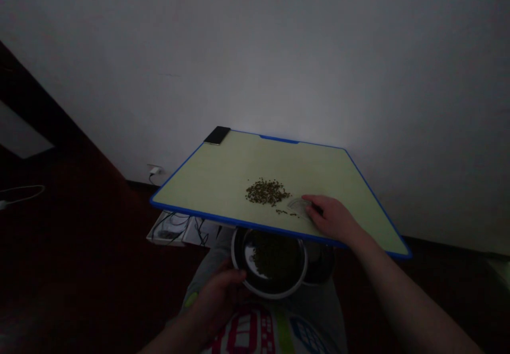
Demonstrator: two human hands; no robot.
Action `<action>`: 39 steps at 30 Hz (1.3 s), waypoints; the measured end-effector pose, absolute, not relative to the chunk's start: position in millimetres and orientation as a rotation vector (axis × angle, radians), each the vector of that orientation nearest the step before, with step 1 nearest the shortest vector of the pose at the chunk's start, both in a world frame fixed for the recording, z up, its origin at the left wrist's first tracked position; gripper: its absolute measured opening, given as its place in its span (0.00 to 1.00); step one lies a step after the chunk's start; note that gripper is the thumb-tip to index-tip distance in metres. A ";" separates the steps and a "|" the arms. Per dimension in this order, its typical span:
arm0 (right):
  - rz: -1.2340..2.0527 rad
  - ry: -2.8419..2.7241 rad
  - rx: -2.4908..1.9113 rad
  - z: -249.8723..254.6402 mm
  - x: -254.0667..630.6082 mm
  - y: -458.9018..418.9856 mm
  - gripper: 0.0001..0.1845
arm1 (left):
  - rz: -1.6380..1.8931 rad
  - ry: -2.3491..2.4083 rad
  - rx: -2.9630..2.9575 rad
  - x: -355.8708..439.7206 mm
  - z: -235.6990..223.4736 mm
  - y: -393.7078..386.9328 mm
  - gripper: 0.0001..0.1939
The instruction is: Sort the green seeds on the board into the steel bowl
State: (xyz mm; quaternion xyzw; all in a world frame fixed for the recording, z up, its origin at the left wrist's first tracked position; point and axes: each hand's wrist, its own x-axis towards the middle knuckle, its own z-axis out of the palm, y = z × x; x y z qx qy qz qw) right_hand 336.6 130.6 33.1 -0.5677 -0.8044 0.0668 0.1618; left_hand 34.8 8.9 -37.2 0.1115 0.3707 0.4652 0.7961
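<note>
A pale green board (247,171) with a blue edge lies tilted across my lap. On it sits a small heap of dried green-brown bits (266,192), with a few stray bits nearer the front edge. My right hand (330,217) rests on the board, pinching a clear curved plastic scraper (298,205) beside the heap. Below the board's front edge, my left hand (217,301) grips a dark bowl with a white rim (271,293). The bowl holds a mound of the same green bits (274,256).
A black phone (217,135) lies on the board's far corner. Behind the bowl's right side is a dark round container (321,264). A white box with black cables (171,229) sits on the floor to the left, below a wall socket (155,170).
</note>
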 end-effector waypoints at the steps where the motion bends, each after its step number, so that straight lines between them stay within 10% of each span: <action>1: 0.188 -2.297 -1.620 33.3 333.8 130.2 0.22 | 0.998 0.802 0.240 35.5 -36.3 8.9 0.15; 39: 0.277 -2.435 -1.374 38.2 288.3 119.5 0.22 | 0.957 0.840 0.241 37.1 -19.7 8.7 0.16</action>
